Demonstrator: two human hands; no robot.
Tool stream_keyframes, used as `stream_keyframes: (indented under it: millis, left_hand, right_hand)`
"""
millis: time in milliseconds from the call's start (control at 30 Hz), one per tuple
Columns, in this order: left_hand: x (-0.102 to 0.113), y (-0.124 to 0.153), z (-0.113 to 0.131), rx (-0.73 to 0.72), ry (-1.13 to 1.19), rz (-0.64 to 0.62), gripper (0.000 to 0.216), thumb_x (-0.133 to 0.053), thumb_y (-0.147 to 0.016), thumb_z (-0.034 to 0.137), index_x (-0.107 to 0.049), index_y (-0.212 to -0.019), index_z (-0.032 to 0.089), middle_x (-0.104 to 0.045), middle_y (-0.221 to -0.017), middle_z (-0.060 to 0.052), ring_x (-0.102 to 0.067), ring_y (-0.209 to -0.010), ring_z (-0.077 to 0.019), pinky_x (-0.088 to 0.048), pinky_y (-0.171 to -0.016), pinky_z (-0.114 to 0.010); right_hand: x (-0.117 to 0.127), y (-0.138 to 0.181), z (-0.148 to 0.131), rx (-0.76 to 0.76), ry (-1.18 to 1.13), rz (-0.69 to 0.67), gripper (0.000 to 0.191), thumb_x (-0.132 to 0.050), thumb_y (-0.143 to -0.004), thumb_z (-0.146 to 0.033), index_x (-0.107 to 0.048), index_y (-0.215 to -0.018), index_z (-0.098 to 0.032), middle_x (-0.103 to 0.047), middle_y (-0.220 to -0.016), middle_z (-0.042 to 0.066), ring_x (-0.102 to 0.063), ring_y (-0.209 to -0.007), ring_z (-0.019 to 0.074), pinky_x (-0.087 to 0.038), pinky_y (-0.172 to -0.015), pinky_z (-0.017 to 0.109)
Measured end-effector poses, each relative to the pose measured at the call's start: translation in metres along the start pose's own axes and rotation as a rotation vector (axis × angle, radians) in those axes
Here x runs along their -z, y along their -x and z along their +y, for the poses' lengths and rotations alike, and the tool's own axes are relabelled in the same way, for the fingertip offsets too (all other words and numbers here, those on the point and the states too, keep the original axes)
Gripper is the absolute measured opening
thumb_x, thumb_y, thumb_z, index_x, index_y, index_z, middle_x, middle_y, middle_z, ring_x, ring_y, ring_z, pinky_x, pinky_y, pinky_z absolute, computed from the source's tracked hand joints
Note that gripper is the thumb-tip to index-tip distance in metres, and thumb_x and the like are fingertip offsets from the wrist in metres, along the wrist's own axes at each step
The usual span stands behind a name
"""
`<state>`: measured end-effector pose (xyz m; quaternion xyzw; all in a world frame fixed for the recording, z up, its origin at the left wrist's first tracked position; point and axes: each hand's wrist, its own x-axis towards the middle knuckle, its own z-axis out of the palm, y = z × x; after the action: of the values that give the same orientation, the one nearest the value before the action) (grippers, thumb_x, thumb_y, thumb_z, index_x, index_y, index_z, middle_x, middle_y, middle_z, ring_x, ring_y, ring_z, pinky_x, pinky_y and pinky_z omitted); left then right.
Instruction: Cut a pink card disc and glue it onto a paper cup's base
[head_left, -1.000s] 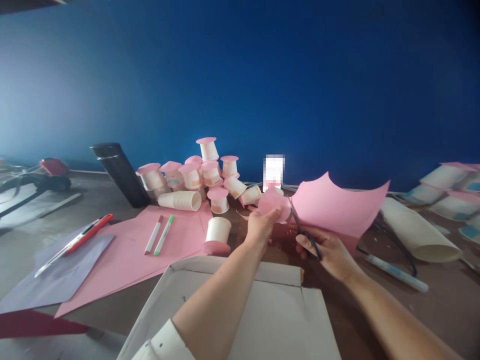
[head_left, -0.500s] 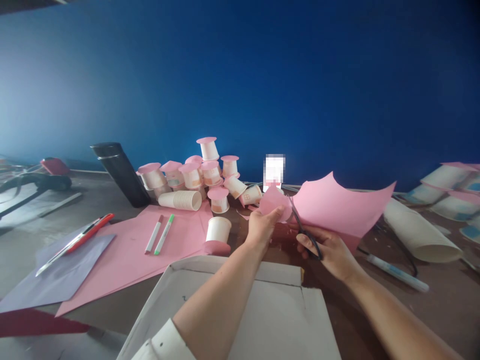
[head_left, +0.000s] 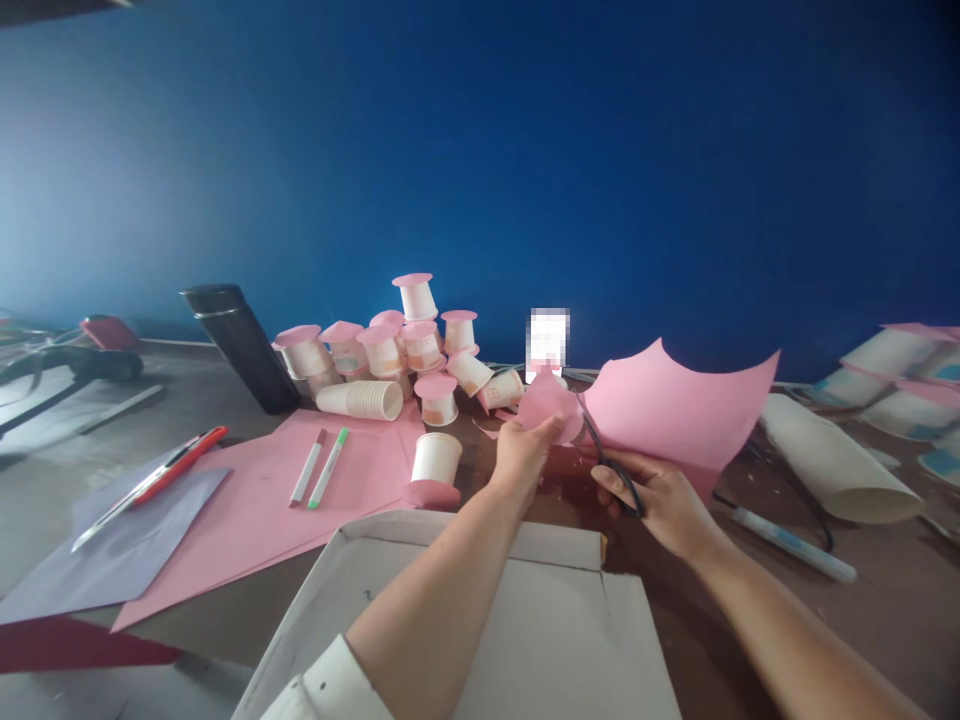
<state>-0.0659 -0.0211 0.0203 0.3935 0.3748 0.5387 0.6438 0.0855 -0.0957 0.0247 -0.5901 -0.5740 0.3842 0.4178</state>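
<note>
Between thumb and fingers, my left hand [head_left: 523, 452] pinches a round pink paper piece [head_left: 551, 405]. My right hand [head_left: 656, 500] is closed around the black handles of a pair of scissors [head_left: 628, 482], whose blades point up along the right edge of the round piece. Right of the blades spreads a larger pink paper sheet [head_left: 675, 410] with scalloped cut-outs along its top. Whether the round piece is still joined to that sheet, I cannot tell. A white paper cup [head_left: 437, 460] stands on a pink disc left of my left hand.
Paper cups with pink discs [head_left: 381, 350] are piled by the blue wall, near a nested cup stack [head_left: 364, 401] and a black bottle [head_left: 244, 350]. Markers [head_left: 328, 468] and a red cutter knife [head_left: 176, 468] lie on paper. A white board [head_left: 562, 640] is under my forearms; a paper roll [head_left: 840, 460] lies right.
The large pink sheet has shifted slightly left and down at its right end. Both hands have stayed almost in the same place, still holding the paper and the scissors.
</note>
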Motion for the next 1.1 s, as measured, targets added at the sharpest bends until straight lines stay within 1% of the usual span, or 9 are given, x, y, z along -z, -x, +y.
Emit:
stream_keyframes:
  millis: [133,300,467,567,700,833,1000,1100]
  left_hand:
    - [0.0016,-0.0022,-0.0033,0.011,-0.001,-0.002,0.039,-0.081,-0.063,0.043,-0.073,-0.084,0.01,-0.072,-0.076,-0.012,-0.066,-0.062,-0.0209,-0.05,-0.053,-0.027]
    - [0.0031,-0.0068,-0.0075,0.064,0.032,0.002,0.045,-0.082,-0.06,0.044,-0.072,-0.087,0.01,-0.071,-0.071,-0.01,-0.064,-0.055,-0.0186,-0.048,-0.049,-0.026]
    - [0.0008,-0.004,-0.0024,0.098,0.076,-0.002,0.043,-0.083,-0.06,0.042,-0.072,-0.085,0.01,-0.07,-0.069,-0.009,-0.06,-0.049,-0.0164,-0.047,-0.046,-0.027]
    - [-0.0008,-0.0009,0.0014,0.116,0.078,0.007,0.041,-0.083,-0.061,0.041,-0.071,-0.082,0.009,-0.067,-0.064,-0.008,-0.055,-0.043,-0.0139,-0.042,-0.041,-0.026]
    - [-0.0003,-0.0008,0.0011,0.124,0.055,0.009,0.041,-0.081,-0.062,0.042,-0.07,-0.083,0.009,-0.066,-0.063,-0.009,-0.051,-0.041,-0.0125,-0.035,-0.036,-0.024]
    - [0.0017,-0.0044,-0.003,0.123,0.049,0.015,0.041,-0.082,-0.062,0.044,-0.07,-0.082,0.01,-0.066,-0.063,-0.008,-0.052,-0.041,-0.0127,-0.035,-0.037,-0.024]
    - [0.0038,-0.0083,-0.0064,0.146,0.052,0.016,0.04,-0.082,-0.06,0.044,-0.069,-0.078,0.011,-0.064,-0.057,-0.006,-0.052,-0.039,-0.0131,-0.035,-0.036,-0.024]
    - [0.0046,-0.0097,-0.0073,0.132,0.063,0.01,0.039,-0.083,-0.06,0.043,-0.069,-0.077,0.011,-0.064,-0.056,-0.005,-0.051,-0.039,-0.0125,-0.036,-0.037,-0.024]
  right_hand:
    - [0.0004,-0.0005,-0.0006,0.013,0.012,0.004,0.056,-0.068,-0.077,-0.056,-0.071,-0.116,-0.016,-0.062,-0.061,0.0,-0.056,-0.052,0.0138,-0.046,-0.052,0.025]
    - [0.0002,-0.0001,-0.003,-0.006,0.017,0.022,0.056,-0.069,-0.075,-0.059,-0.073,-0.111,-0.016,-0.062,-0.059,0.0,-0.057,-0.051,0.0144,-0.048,-0.053,0.027]
    - [0.0001,0.0006,-0.0023,-0.006,0.0,0.02,0.056,-0.069,-0.073,-0.06,-0.073,-0.109,-0.017,-0.061,-0.059,0.0,-0.056,-0.05,0.0136,-0.047,-0.053,0.025]
    - [-0.0004,0.0006,-0.0023,-0.009,-0.021,0.02,0.056,-0.068,-0.074,-0.061,-0.073,-0.108,-0.017,-0.06,-0.058,-0.001,-0.055,-0.05,0.0131,-0.045,-0.052,0.025]
    - [-0.0008,0.0004,-0.0022,0.003,-0.018,0.024,0.057,-0.067,-0.075,-0.063,-0.073,-0.109,-0.017,-0.059,-0.058,-0.001,-0.054,-0.05,0.0135,-0.045,-0.052,0.025]
    - [-0.0006,0.0002,-0.0013,0.004,-0.012,0.029,0.059,-0.067,-0.075,-0.062,-0.072,-0.112,-0.017,-0.059,-0.058,0.0,-0.054,-0.05,0.0132,-0.045,-0.051,0.025]
    - [-0.0003,0.0004,-0.001,0.01,-0.016,0.03,0.057,-0.068,-0.075,-0.061,-0.073,-0.111,-0.017,-0.059,-0.058,-0.001,-0.053,-0.049,0.0126,-0.045,-0.05,0.025]
    - [-0.0003,0.0002,-0.0004,0.017,-0.024,0.017,0.056,-0.068,-0.077,-0.059,-0.072,-0.112,-0.017,-0.058,-0.058,-0.001,-0.052,-0.049,0.0122,-0.044,-0.051,0.025]
